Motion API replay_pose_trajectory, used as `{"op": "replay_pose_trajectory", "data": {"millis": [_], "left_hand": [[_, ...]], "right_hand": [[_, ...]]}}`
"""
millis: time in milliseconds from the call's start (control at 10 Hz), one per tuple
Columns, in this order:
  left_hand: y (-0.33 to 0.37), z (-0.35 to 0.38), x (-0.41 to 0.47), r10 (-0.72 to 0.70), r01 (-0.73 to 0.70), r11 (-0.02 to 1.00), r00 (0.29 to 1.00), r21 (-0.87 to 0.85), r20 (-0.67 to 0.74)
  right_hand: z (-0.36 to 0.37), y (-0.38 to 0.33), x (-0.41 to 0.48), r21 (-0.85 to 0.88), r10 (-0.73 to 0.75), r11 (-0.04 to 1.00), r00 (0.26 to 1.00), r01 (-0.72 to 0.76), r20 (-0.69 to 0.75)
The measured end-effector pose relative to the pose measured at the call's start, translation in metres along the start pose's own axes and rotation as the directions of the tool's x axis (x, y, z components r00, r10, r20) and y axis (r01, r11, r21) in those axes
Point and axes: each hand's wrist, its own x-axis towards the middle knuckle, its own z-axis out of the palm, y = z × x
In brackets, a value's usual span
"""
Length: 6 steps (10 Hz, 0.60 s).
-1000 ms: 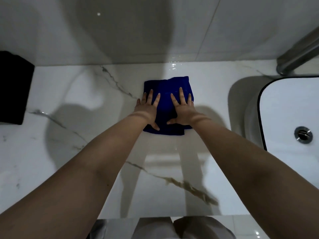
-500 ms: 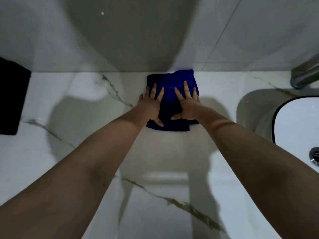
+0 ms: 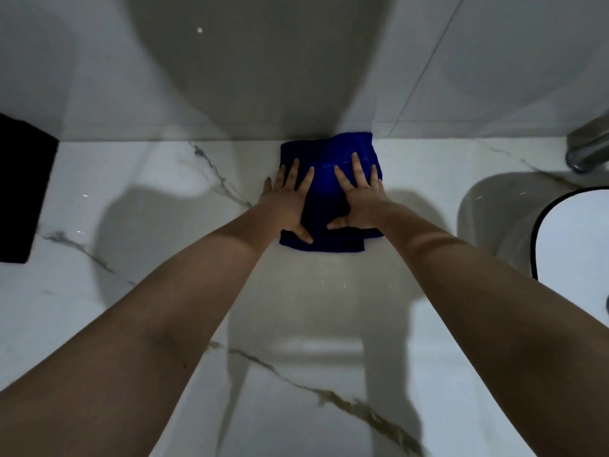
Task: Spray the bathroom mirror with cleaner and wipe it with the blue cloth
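Note:
A folded blue cloth (image 3: pixel 324 196) lies flat on the white marble counter (image 3: pixel 148 245), its far edge against the tiled wall. My left hand (image 3: pixel 286 201) presses on the cloth's left part with straight, spread fingers. My right hand (image 3: pixel 359 199) presses on its right part the same way. Neither the mirror nor a spray bottle is in view.
A white basin (image 3: pixel 566 245) with a dark rim sits at the right, and a chrome tap (image 3: pixel 590 146) juts out above it. A black object (image 3: pixel 23 192) stands at the left edge of the counter. Grey wall tiles (image 3: pixel 263 67) rise behind.
Both hands have slid the cloth away from me until it meets the wall. The view has shifted left, so less of the basin shows.

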Motion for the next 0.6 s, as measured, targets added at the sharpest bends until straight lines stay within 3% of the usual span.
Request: {"op": "replay_pose_trajectory", "data": {"millis": [300, 500, 600], "left_hand": [[-0.004, 0.006, -0.001, 0.007, -0.004, 1.000, 0.995, 0.028, -0.097], [0.024, 0.017, -0.037, -0.075, 0.091, 0.993, 0.979, 0.079, -0.190], [0.031, 0.035, -0.059, -0.087, 0.092, 0.994, 0.991, 0.051, -0.098]], "right_hand": [[0.003, 0.009, -0.009, 0.108, -0.015, 0.994, 0.999, 0.020, -0.050], [0.018, 0.008, -0.042, -0.040, 0.042, 0.998, 0.991, -0.047, -0.127], [0.025, 0.015, -0.071, -0.136, 0.048, 0.989, 0.996, -0.059, -0.080]]}}
